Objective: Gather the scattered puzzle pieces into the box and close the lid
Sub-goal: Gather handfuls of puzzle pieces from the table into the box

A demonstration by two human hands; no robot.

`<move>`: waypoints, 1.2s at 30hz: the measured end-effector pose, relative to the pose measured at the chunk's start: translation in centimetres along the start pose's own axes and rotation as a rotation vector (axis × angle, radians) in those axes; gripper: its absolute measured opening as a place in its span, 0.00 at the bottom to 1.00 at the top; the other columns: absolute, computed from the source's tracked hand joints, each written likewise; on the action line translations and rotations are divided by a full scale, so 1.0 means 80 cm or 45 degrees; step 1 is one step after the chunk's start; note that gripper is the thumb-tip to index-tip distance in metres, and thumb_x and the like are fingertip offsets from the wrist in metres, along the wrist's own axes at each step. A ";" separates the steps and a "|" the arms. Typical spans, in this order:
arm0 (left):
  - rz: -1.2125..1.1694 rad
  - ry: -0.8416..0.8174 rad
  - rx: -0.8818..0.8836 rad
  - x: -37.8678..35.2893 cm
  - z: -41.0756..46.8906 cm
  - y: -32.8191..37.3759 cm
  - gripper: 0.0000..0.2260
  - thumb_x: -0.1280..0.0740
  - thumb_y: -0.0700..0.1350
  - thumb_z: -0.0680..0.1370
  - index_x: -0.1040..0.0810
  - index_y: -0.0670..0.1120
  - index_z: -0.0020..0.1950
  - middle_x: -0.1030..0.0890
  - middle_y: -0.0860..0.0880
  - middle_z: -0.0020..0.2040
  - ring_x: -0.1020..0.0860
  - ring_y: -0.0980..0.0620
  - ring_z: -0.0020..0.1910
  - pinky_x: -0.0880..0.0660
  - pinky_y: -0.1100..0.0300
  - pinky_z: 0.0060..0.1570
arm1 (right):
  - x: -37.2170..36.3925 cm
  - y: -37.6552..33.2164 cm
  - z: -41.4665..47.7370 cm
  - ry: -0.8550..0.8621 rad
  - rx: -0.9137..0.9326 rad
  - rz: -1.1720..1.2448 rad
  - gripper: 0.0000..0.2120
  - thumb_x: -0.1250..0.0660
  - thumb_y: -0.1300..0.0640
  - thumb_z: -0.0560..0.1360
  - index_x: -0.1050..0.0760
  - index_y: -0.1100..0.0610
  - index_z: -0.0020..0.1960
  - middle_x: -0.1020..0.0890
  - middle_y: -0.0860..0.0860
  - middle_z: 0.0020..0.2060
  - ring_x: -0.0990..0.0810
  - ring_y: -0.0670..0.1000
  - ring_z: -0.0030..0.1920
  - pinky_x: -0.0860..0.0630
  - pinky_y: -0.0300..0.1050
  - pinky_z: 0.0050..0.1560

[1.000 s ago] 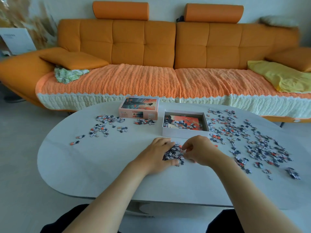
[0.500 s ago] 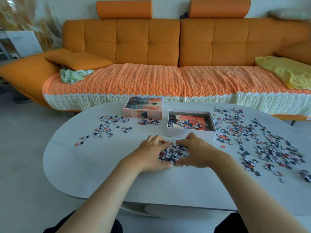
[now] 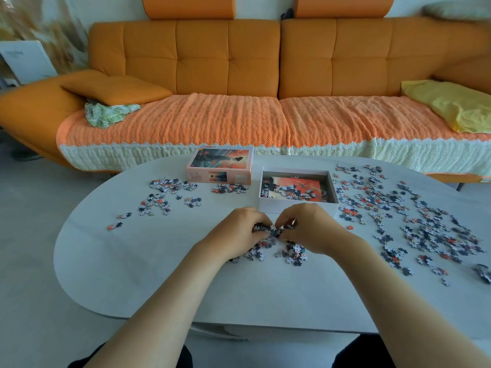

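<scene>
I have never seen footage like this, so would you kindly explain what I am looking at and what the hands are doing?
There is no machine here. One wide-angle camera sits on a person's head and looks forward and down, so the two bare arms reaching in from the bottom are the wearer's own.

The left hand and right hand are cupped together around a small heap of puzzle pieces, some of which lie loose just below them.

They work on a pale oval table. Just beyond the hands stands the open white box, with a picture sheet and some pieces inside. Its lid lies apart, to the left. More pieces are scattered widely on the right, and fewer on the left. Behind is an orange sofa.
</scene>
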State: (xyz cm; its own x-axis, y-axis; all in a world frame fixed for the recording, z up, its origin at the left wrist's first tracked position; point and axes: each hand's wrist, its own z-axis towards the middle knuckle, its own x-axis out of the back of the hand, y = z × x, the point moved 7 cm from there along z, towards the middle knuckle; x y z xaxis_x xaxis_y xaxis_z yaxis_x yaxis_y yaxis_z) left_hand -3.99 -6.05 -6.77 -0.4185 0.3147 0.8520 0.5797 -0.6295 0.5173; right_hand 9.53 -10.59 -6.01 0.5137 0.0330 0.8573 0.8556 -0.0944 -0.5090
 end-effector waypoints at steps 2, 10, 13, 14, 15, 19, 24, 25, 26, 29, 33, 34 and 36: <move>-0.061 0.051 0.018 0.005 0.006 0.002 0.10 0.30 0.45 0.77 0.19 0.50 0.58 0.20 0.53 0.54 0.23 0.55 0.53 0.29 0.64 0.52 | 0.007 0.002 0.003 0.028 0.011 0.003 0.07 0.26 0.57 0.71 0.17 0.48 0.47 0.20 0.42 0.40 0.22 0.41 0.35 0.28 0.30 0.34; -0.293 0.278 0.046 0.042 0.049 0.016 0.11 0.30 0.46 0.78 0.19 0.48 0.60 0.19 0.54 0.56 0.25 0.58 0.54 0.34 0.66 0.51 | 0.070 0.011 0.024 0.437 0.039 0.178 0.05 0.24 0.57 0.70 0.16 0.51 0.45 0.18 0.46 0.37 0.20 0.49 0.34 0.23 0.41 0.38; -0.287 0.345 0.040 0.045 0.075 0.020 0.12 0.30 0.45 0.78 0.20 0.47 0.61 0.19 0.52 0.57 0.24 0.56 0.55 0.33 0.64 0.52 | 0.082 0.016 0.035 0.587 0.091 0.158 0.06 0.25 0.58 0.71 0.16 0.53 0.48 0.20 0.48 0.42 0.23 0.48 0.40 0.30 0.32 0.39; -0.287 0.378 0.039 0.045 0.083 0.020 0.12 0.30 0.44 0.78 0.19 0.47 0.60 0.18 0.51 0.57 0.23 0.56 0.54 0.32 0.64 0.52 | 0.084 0.017 0.039 0.625 0.110 0.158 0.06 0.25 0.59 0.71 0.16 0.54 0.48 0.20 0.49 0.43 0.23 0.48 0.41 0.33 0.29 0.39; -0.292 0.416 0.041 0.045 0.090 0.020 0.12 0.30 0.44 0.77 0.19 0.47 0.61 0.18 0.51 0.57 0.23 0.56 0.53 0.31 0.65 0.52 | 0.086 0.019 0.042 0.658 0.125 0.159 0.07 0.25 0.59 0.71 0.16 0.54 0.49 0.20 0.49 0.44 0.23 0.48 0.41 0.33 0.27 0.38; -0.326 0.440 0.027 0.031 0.105 0.019 0.14 0.31 0.43 0.78 0.21 0.47 0.64 0.19 0.50 0.59 0.21 0.53 0.55 0.26 0.60 0.56 | 0.084 0.029 0.055 0.706 0.140 0.141 0.09 0.26 0.58 0.72 0.16 0.55 0.52 0.19 0.51 0.46 0.23 0.48 0.42 0.33 0.31 0.41; -0.228 0.358 -0.088 0.020 0.109 0.022 0.15 0.34 0.44 0.80 0.23 0.51 0.66 0.19 0.52 0.59 0.22 0.55 0.56 0.27 0.60 0.56 | 0.071 0.042 0.061 0.539 0.113 0.063 0.13 0.29 0.55 0.74 0.19 0.49 0.58 0.19 0.48 0.52 0.21 0.49 0.47 0.24 0.44 0.46; -0.164 0.369 -0.121 0.021 0.109 0.022 0.13 0.33 0.44 0.79 0.20 0.51 0.63 0.19 0.52 0.58 0.22 0.54 0.55 0.26 0.59 0.55 | 0.072 0.043 0.058 0.539 0.101 0.046 0.13 0.29 0.54 0.74 0.19 0.48 0.58 0.20 0.47 0.53 0.21 0.50 0.48 0.24 0.45 0.46; -0.079 0.387 -0.150 0.021 0.109 0.020 0.10 0.32 0.44 0.79 0.18 0.51 0.59 0.19 0.52 0.55 0.22 0.53 0.53 0.25 0.56 0.53 | 0.073 0.044 0.056 0.550 0.088 0.025 0.11 0.31 0.53 0.75 0.18 0.49 0.57 0.20 0.47 0.52 0.22 0.50 0.47 0.25 0.45 0.45; 0.216 0.387 -0.217 0.018 0.104 0.019 0.07 0.34 0.47 0.79 0.16 0.50 0.51 0.19 0.53 0.50 0.23 0.50 0.50 0.27 0.50 0.52 | 0.072 0.037 0.049 0.540 0.110 -0.080 0.09 0.36 0.52 0.78 0.17 0.49 0.49 0.19 0.47 0.42 0.22 0.50 0.41 0.26 0.44 0.38; 0.408 0.217 -0.267 -0.001 0.090 0.016 0.14 0.41 0.54 0.81 0.19 0.52 0.58 0.20 0.56 0.54 0.25 0.51 0.55 0.36 0.54 0.59 | 0.037 0.028 0.045 0.175 0.152 -0.149 0.16 0.43 0.48 0.81 0.19 0.52 0.54 0.17 0.48 0.51 0.21 0.50 0.52 0.24 0.50 0.54; 0.429 0.205 -0.269 -0.003 0.087 0.014 0.15 0.41 0.55 0.81 0.20 0.51 0.60 0.20 0.55 0.58 0.25 0.51 0.58 0.38 0.54 0.63 | 0.032 0.029 0.045 0.137 0.147 -0.199 0.17 0.45 0.48 0.82 0.20 0.53 0.58 0.20 0.48 0.57 0.23 0.50 0.58 0.26 0.50 0.59; 0.452 0.219 -0.255 -0.003 0.083 0.011 0.16 0.39 0.53 0.81 0.22 0.49 0.65 0.24 0.53 0.66 0.28 0.50 0.64 0.42 0.53 0.68 | 0.031 0.035 0.048 0.166 0.102 -0.301 0.19 0.46 0.46 0.82 0.23 0.53 0.61 0.22 0.48 0.62 0.26 0.51 0.63 0.30 0.51 0.64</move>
State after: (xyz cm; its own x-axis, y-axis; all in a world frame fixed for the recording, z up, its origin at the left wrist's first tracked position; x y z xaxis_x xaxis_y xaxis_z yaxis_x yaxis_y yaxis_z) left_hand 1.25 -1.99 -5.93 -0.3380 -0.0584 0.9393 0.5688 -0.8078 0.1545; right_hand 13.49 -6.94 -5.60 0.2911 -0.0837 0.9530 0.9557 -0.0199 -0.2937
